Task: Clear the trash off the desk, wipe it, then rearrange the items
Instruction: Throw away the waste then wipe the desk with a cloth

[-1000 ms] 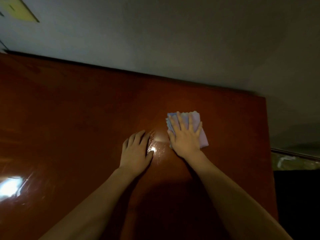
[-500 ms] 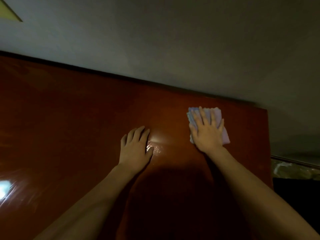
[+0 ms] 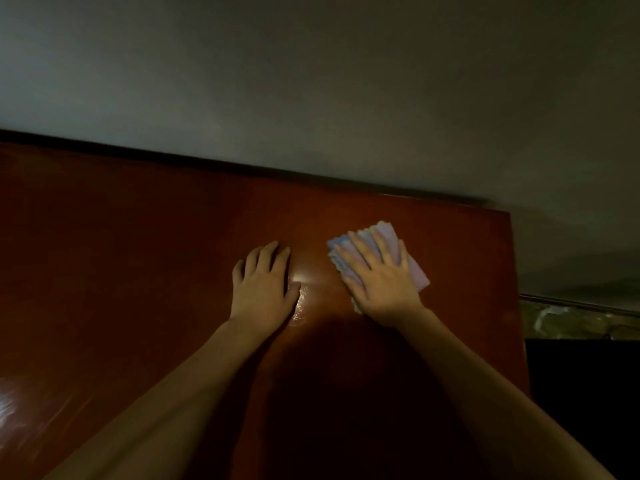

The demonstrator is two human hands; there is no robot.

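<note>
Both hands lie flat: the right hand (image 3: 382, 277) has dragged the cloth (image 3: 388, 237) back leftward along the desk (image 3: 138, 254), left hand (image 3: 265, 284) bracing; wiping is judged unfinished

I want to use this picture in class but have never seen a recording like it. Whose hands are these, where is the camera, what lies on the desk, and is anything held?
There is no machine here: these are a person's two bare hands. The single picture comes from a wide-angle camera worn on the person's head, looking forward and down, so both forearms reach in from the bottom edge. The surface is a glossy reddish-brown desk standing against a grey wall. The left hand rests flat on the bare wood, holding nothing. The right hand presses with spread, straight fingers on a folded pale lilac cloth, which lies flat on the desk near its right end. The cloth is pressed down, not gripped. Nothing else shows on the visible part of the desk.
</note>
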